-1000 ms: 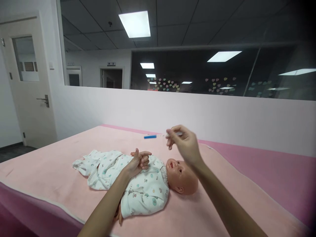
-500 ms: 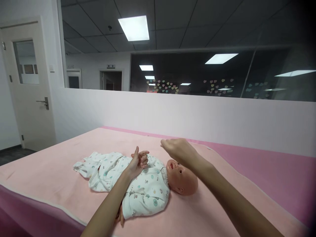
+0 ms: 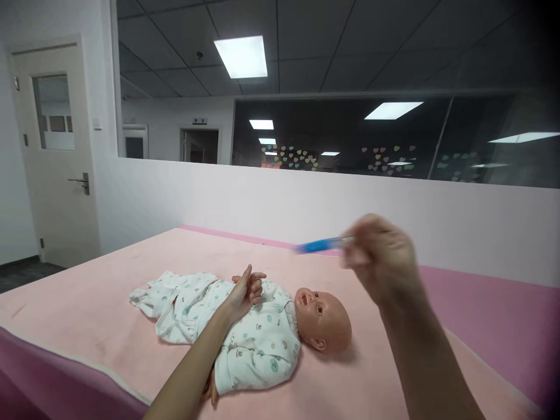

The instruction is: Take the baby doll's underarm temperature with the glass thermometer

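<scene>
Doll's wrist [image 3: 257,284] is clasped by left hand [image 3: 238,296]; blue stick [image 3: 318,245], pinched by right hand [image 3: 385,262] at 1 o'clock, could be flung if swung hard.

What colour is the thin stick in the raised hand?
Blue, though blurred: the stick in the right hand, best seen in the head view.

Stretches bare left forearm in from lower left, with left hand [image 3: 240,294] low, thumb up, fingers curled round doll's hand [image 3: 256,284]. Holds bare right forearm steeply up from lower right, wrist bent forward, with right hand [image 3: 382,262] high, motion-blurred, back to camera, fingertips pinched on blue stick [image 3: 319,245] jutting left. Carries both hands well apart.
</scene>
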Motion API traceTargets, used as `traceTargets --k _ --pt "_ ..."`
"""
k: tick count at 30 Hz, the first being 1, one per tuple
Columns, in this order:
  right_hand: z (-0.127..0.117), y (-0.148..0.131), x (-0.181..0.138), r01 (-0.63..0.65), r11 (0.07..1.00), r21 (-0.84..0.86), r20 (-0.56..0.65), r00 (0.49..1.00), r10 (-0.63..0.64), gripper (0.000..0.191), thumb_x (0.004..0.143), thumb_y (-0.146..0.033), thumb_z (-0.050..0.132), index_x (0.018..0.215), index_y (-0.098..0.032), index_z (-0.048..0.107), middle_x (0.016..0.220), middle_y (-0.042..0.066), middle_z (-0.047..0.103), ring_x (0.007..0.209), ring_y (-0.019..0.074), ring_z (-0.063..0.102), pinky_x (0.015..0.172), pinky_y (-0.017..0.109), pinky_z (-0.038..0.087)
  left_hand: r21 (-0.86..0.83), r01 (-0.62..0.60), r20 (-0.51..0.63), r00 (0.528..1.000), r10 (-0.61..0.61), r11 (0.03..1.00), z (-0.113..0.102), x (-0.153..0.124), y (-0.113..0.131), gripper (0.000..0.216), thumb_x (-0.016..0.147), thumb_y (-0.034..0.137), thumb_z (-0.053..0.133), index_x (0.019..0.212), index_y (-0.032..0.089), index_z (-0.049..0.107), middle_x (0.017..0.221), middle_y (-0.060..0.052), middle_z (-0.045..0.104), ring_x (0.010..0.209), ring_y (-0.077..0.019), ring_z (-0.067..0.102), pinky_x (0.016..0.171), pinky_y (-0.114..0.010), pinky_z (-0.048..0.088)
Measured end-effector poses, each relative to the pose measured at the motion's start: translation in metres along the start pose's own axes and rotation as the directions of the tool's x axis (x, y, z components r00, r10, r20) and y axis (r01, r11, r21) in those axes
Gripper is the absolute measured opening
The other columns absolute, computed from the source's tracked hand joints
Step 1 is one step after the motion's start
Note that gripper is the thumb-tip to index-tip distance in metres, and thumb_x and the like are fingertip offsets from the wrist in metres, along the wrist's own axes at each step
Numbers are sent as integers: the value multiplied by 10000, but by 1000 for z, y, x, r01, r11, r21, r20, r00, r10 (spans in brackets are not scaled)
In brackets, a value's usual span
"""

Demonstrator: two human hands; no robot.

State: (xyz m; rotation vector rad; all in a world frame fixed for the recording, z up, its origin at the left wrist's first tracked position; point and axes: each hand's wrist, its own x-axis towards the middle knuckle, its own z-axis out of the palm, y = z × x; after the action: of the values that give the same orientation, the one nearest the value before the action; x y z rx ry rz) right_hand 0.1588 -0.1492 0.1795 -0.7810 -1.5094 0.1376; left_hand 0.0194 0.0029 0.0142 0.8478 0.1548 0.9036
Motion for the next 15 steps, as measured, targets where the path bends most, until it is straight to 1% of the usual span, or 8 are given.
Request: traceTargets --k 2,3,6,9,10,12,14,15 --pt "-4 1 -6 35 998 -43 -33 999 -36 436 857 -493 295 595 -214 505 406 -62 490 264 50 371 252 161 281 10 -3 -5 1000 3 1000 0 -1 0 386 738 500 528 787 119 563 466 89 239 376 -20 199 359 -149 197" --pt "-3 2 -12 34 996 -86 -42 998 -37 451 866 -480 265 585 -221 503 396 -65 472 261 49 357 246 161 274 21 -7 -8 1000 7 1000 -1 -1 0 374 737 491 534 786 122 566 468 88 244 376 -20 201 359 -149 202" --pt "7 11 -43 14 979 -202 14 1000 -11 314 806 -413 451 581 -212 541 417 -58 496 325 56 437 315 158 371 109 -16 -33 999 20 994 -2 -1 -1 344 735 460 550 803 125 588 483 76 291 390 -23 261 376 -152 249" --pt "2 23 -92 -35 934 -356 -103 995 -3 166 751 -325 569 660 -187 584 518 -29 591 442 92 561 424 163 447 236 -64 -39 996 75 970 -1 -2 -3 309 737 396 570 873 122 616 607 20 449 568 -57 464 548 -179 406" --pt "-5 28 -110 -59 894 -444 -159 987 -14 133 756 -301 573 691 -186 585 548 -23 611 469 105 583 443 167 454 288 -89 -31 994 102 953 0 -2 -4 303 735 375 576 899 124 621 685 -7 501 676 -82 510 645 -204 432" --pt "-26 41 -145 -57 760 -647 -178 981 -78 106 786 -272 542 734 -190 585 579 -17 626 488 111 597 461 169 452 456 -127 3 990 141 881 3 -5 -5 308 721 348 595 941 134 626 840 -52 562 855 -134 529 788 -252 417" --pt "-48 56 -177 156 517 -841 38 972 -232 142 821 -221 475 810 -196 614 661 -2 658 566 117 624 503 172 448 675 -145 59 988 142 724 7 -8 -7 315 690 338 624 944 152 635 924 -67 594 906 -165 531 818 -275 402" --pt "-58 64 -191 207 477 -854 89 962 -258 189 825 -198 442 826 -210 631 713 3 672 611 125 633 521 181 445 770 -159 101 987 129 618 8 -9 -8 306 675 333 636 929 163 644 939 -65 607 904 -173 536 815 -279 399"
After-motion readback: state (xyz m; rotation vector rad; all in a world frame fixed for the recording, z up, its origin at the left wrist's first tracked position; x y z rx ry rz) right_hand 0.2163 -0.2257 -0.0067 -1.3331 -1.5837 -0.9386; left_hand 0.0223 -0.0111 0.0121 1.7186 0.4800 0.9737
